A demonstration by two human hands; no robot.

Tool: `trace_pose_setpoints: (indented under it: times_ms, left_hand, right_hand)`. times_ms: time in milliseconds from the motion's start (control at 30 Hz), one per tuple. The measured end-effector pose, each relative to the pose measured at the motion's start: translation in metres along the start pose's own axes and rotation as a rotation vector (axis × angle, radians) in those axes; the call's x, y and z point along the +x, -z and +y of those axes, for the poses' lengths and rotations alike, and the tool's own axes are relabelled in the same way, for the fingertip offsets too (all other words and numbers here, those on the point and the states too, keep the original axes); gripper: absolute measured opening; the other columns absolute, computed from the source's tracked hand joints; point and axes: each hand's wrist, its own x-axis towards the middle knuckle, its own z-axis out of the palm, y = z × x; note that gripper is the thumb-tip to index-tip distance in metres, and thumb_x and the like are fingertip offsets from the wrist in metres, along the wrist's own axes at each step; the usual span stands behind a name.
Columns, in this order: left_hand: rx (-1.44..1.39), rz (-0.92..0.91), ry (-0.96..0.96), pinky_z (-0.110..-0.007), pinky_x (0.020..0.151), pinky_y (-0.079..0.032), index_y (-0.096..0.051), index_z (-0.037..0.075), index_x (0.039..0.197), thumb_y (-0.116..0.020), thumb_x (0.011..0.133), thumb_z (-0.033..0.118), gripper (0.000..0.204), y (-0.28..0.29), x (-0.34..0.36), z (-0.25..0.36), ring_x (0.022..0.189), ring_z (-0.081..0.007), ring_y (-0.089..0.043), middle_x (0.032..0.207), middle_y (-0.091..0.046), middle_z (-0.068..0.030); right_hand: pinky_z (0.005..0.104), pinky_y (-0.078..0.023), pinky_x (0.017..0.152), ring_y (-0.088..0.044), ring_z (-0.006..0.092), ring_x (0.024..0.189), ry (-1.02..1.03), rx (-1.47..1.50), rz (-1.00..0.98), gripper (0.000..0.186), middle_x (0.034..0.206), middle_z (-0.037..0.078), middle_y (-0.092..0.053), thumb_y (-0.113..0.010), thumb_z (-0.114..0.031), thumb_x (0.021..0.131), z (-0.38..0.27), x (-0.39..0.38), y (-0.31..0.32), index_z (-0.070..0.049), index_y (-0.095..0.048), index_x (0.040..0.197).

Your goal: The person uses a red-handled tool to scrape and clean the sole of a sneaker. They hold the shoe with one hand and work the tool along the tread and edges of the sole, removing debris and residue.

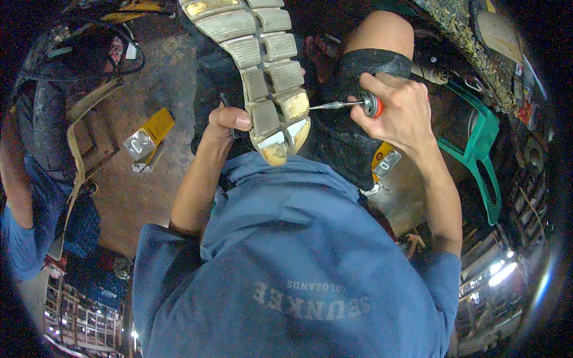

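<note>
A dark shoe is held sole-up in front of me; its worn beige, blocky sole (pixel 268 71) faces the camera. My left hand (pixel 230 121) grips the shoe's black upper beside the sole's near end, thumb pressed on the edge. My right hand (pixel 399 110) is closed around a small tool with an orange and grey handle (pixel 373 105). Its thin metal shaft (pixel 334 105) points left, and the tip touches the side of the sole near the end. The shoe rests against my knee, which is wrapped in black fabric (pixel 352 131).
My blue shirt (pixel 298 256) fills the lower view. On the brown floor lie a yellow tube pack (pixel 149 134) at left and a similar one (pixel 385 162) under my right wrist. A green plastic frame (pixel 484 149) stands at right. Another person's blue sleeve (pixel 21 238) is at far left.
</note>
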Motion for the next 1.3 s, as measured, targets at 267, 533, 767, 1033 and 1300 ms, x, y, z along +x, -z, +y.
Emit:
trace_pose_setpoints:
  times_ms: [267, 533, 767, 1033, 1300]
  left_hand:
    - [-0.016, 0.032, 0.021, -0.050, 0.126, -0.046, -0.033, -0.002, 0.170, -0.087, 0.051, 0.046, 0.139, 0.000, -0.003, -0.003, 0.151, -0.0387, -0.054, 0.168, -0.047, -0.0267]
    - [-0.007, 0.010, 0.018, -0.048, 0.129, -0.043, -0.034, 0.000, 0.171, -0.085, 0.053, 0.046, 0.136, 0.000, -0.001, -0.009, 0.151, -0.0367, -0.054, 0.169, -0.047, -0.0246]
    - [0.017, 0.010, 0.046, -0.046, 0.128, -0.042, -0.033, 0.001, 0.171, -0.084, 0.054, 0.045, 0.135, 0.003, -0.001, -0.010, 0.152, -0.0358, -0.054, 0.169, -0.047, -0.0239]
    - [0.010, 0.052, 0.058, -0.046, 0.130, -0.041, -0.034, 0.002, 0.171, -0.083, 0.053, 0.043, 0.134, 0.011, -0.003, -0.017, 0.151, -0.0353, -0.054, 0.169, -0.048, -0.0218]
    - [0.051, 0.078, -0.002, -0.047, 0.132, -0.037, -0.034, 0.002, 0.171, -0.082, 0.053, 0.042, 0.134, 0.022, -0.005, -0.027, 0.154, -0.0357, -0.052, 0.169, -0.049, -0.0206]
  right_hand:
    - [0.0491, -0.053, 0.062, -0.071, 0.0359, 0.068, 0.036, -0.030, -0.057, 0.031, 0.074, 0.012, -0.064, -0.082, -0.033, 0.081, 0.003, 0.000, -0.001, -0.009, -0.072, 0.096]
    - [0.0492, -0.054, 0.060, -0.071, 0.0358, 0.067, 0.078, 0.025, -0.010, 0.032, 0.073, 0.010, -0.064, -0.082, -0.032, 0.078, 0.003, 0.002, -0.006, -0.009, -0.072, 0.097]
    - [0.0491, -0.053, 0.060, -0.070, 0.0347, 0.065, 0.092, 0.041, -0.001, 0.031, 0.072, 0.010, -0.062, -0.083, -0.033, 0.078, -0.001, 0.003, -0.006, -0.009, -0.071, 0.096]
    - [0.0484, -0.052, 0.058, -0.069, 0.0339, 0.064, 0.112, 0.034, 0.021, 0.030, 0.070, 0.009, -0.061, -0.083, -0.033, 0.079, -0.003, 0.004, -0.009, -0.010, -0.070, 0.094]
    - [0.0493, -0.052, 0.058, -0.069, 0.0341, 0.064, 0.102, 0.049, 0.023, 0.029, 0.069, 0.009, -0.060, -0.083, -0.033, 0.081, -0.005, 0.004, -0.009, -0.011, -0.067, 0.090]
